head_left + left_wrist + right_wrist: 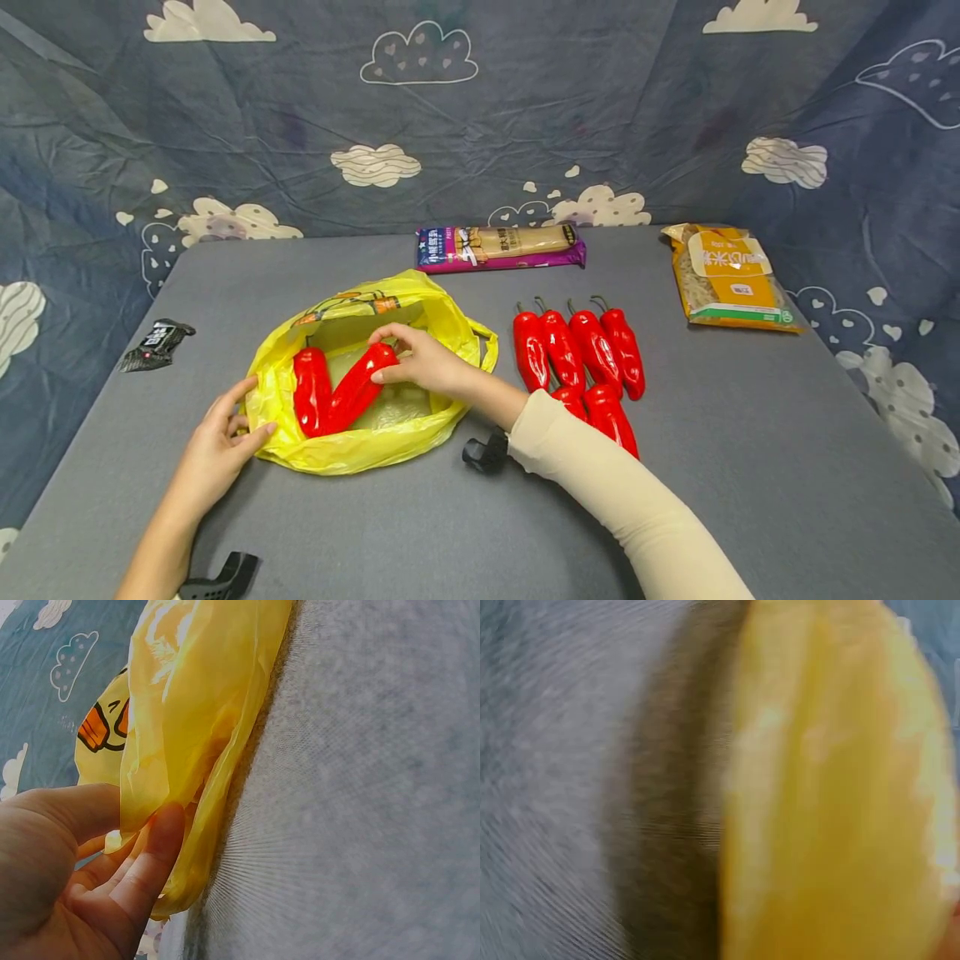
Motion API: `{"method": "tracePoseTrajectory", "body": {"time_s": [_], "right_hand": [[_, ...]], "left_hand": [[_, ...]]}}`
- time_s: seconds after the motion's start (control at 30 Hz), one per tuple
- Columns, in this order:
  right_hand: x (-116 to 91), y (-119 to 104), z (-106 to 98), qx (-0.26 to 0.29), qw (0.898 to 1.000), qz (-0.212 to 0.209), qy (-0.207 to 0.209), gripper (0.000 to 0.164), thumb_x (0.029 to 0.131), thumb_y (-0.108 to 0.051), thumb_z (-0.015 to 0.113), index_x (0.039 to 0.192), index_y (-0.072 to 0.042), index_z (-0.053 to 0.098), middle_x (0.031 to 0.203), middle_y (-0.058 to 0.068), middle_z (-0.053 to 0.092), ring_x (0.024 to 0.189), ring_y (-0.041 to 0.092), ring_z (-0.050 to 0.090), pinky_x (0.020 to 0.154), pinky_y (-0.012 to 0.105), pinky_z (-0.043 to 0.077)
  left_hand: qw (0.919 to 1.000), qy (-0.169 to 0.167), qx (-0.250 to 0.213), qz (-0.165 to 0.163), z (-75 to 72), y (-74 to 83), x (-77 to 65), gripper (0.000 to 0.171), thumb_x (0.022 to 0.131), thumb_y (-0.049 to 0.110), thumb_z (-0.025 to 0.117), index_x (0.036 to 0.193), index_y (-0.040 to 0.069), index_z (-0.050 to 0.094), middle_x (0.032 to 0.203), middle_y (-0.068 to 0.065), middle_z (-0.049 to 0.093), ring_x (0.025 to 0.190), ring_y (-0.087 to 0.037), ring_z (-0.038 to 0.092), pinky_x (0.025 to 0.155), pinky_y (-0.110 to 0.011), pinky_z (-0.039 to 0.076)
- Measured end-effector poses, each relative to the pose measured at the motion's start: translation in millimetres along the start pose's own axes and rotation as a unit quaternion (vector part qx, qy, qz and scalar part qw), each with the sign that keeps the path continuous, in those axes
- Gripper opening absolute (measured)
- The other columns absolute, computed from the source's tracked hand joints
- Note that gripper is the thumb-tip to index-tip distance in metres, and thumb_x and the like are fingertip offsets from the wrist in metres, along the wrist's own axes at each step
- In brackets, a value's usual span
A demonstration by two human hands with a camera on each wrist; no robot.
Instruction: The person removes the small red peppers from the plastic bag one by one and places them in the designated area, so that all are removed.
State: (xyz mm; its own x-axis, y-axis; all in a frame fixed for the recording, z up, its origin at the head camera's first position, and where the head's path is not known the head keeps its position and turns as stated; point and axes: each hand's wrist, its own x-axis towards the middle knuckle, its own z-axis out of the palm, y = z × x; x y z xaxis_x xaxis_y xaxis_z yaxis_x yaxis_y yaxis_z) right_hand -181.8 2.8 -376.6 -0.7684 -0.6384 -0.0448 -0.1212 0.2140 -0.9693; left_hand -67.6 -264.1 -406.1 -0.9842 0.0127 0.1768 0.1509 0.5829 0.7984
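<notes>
A yellow plastic bag (341,457) lies with its mouth spread wide on the grey table. Inside its left part rests a glossy red pepper (310,387). My right hand (426,362) reaches into the bag and grips the upper end of a second red pepper (352,396), which slants against the first. At the bag's left rim, my left hand (217,446) pinches the plastic; the left wrist view shows thumb and fingers on the yellow film (202,690). In the blurred right wrist view the bag's side (840,795) hides most of the right hand.
Several red peppers (562,350) lie right of the bag, some partly behind the right sleeve (600,479). A purple pasta packet (498,248) lies at the back, an orange food packet (735,275) at back right. A small black wrapper (157,346) is at far left.
</notes>
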Motion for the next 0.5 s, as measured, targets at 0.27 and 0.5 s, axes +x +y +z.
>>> {"method": "tracePoseTrajectory", "body": {"time_s": [0.27,0.5], "right_hand": [[-21.4,-28.4,-27.2,0.069,0.992,-0.103,0.041,0.042,0.086,-0.001,0.058,0.126,0.0,0.045,0.12,0.017,0.047,0.087,0.024,0.06,0.076,0.036,0.049],[-69.0,-49.1,-67.0,0.014,0.986,-0.146,0.078,0.04,0.091,-0.006,0.051,0.13,-0.008,0.043,0.116,0.009,0.048,0.085,0.023,0.06,0.077,0.038,0.049]], "left_hand": [[1.0,-0.002,0.004,-0.006,-0.2,0.6,-0.1,0.066,0.078,-0.006,0.065,0.134,-0.005,0.031,0.115,-0.023,0.037,0.071,0.004,0.048,0.052,-0.013,0.043],[1.0,-0.002,0.004,-0.006,0.0,0.7,-0.5,0.066,0.078,-0.005,0.065,0.134,-0.005,0.03,0.115,-0.023,0.037,0.07,0.004,0.049,0.051,-0.014,0.043]]}}
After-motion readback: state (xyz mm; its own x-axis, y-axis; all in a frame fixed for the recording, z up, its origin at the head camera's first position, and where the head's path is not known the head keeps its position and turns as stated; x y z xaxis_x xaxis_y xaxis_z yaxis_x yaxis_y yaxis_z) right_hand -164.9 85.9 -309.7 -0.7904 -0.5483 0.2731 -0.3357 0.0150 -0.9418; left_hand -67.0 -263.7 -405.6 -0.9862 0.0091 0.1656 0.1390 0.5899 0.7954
